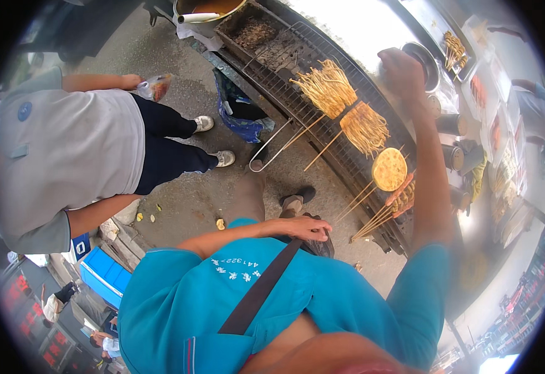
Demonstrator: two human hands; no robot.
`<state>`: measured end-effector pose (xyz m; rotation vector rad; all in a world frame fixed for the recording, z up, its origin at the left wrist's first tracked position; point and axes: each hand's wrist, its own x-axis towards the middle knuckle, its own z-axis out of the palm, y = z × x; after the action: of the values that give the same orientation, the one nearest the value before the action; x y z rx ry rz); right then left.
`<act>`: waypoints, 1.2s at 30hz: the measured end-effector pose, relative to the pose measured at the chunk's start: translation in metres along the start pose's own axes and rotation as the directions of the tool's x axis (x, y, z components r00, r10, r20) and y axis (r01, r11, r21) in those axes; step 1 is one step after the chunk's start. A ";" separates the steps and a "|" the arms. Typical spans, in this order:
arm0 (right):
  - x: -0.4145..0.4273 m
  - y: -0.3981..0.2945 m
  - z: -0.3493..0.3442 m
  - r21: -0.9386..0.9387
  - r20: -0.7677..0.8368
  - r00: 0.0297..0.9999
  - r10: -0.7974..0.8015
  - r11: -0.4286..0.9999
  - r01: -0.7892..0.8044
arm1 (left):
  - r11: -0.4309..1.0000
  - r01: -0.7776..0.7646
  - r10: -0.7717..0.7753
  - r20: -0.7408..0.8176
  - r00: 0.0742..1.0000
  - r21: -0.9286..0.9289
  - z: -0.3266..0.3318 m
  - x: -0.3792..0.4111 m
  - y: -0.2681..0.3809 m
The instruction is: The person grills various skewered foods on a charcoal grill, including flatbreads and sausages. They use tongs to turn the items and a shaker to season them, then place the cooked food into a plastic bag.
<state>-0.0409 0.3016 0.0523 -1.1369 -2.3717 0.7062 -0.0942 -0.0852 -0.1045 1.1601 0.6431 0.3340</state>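
Note:
My right hand (401, 70), blurred, is raised over the far side of the charcoal grill (272, 61), beside a round metal bowl (424, 65); its fingers look bent, and I cannot tell whether they hold anything. My left hand (307, 229) is at my waist over a dark bag (321, 243), fingers loosely bent, with nothing visible in it. On the grill rack lie two fanned enoki mushroom skewers (326, 89) (366, 128), a round flat cake (389, 169) on sticks and several skewers with sausage (399, 189). Their sticks point towards me. Metal tongs (272, 152) hang off the near edge.
Metal shakers (452, 156) and a tray of skewers (455, 51) stand beyond the grill. A pot (207, 7) of reddish liquid is at its far left end. A person in a grey shirt (76, 140) stands left with a plastic bag (155, 88). A blue bag (239, 107) is below the grill.

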 end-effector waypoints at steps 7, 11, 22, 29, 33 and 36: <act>0.130 -0.145 0.178 -0.079 0.144 0.905 -0.400 0.907 0.414 | 0.998 0.056 -0.056 -0.006 0.998 -0.027 -0.056 -0.087 -0.001; 0.193 -0.194 0.287 -0.186 0.175 0.879 -0.443 0.862 0.472 | 0.996 0.094 -0.095 -0.104 0.990 -0.013 -0.076 -0.128 -0.022; 0.308 -0.135 0.180 -0.238 -0.009 0.997 -0.077 0.969 0.073 | 0.990 -0.003 -0.022 -0.175 0.984 -0.139 -0.118 -0.168 -0.014; 0.264 -0.200 0.171 -0.212 0.158 0.881 -0.446 0.856 0.472 | 0.998 0.057 -0.058 -0.057 0.997 -0.024 -0.144 -0.179 0.023; 0.193 -0.270 0.219 -0.026 0.283 0.751 -0.596 0.778 0.627 | 0.994 0.064 -0.071 -0.073 0.995 -0.092 -0.138 -0.169 0.025; 0.167 -0.264 0.215 0.038 0.160 0.830 -0.535 0.843 0.536 | 0.990 0.122 -0.124 -0.026 0.992 -0.067 -0.130 -0.164 0.022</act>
<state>-0.4148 0.2368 0.0670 -0.3694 -2.6514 0.6007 -0.3007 -0.0726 -0.0685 1.0498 0.7213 0.2660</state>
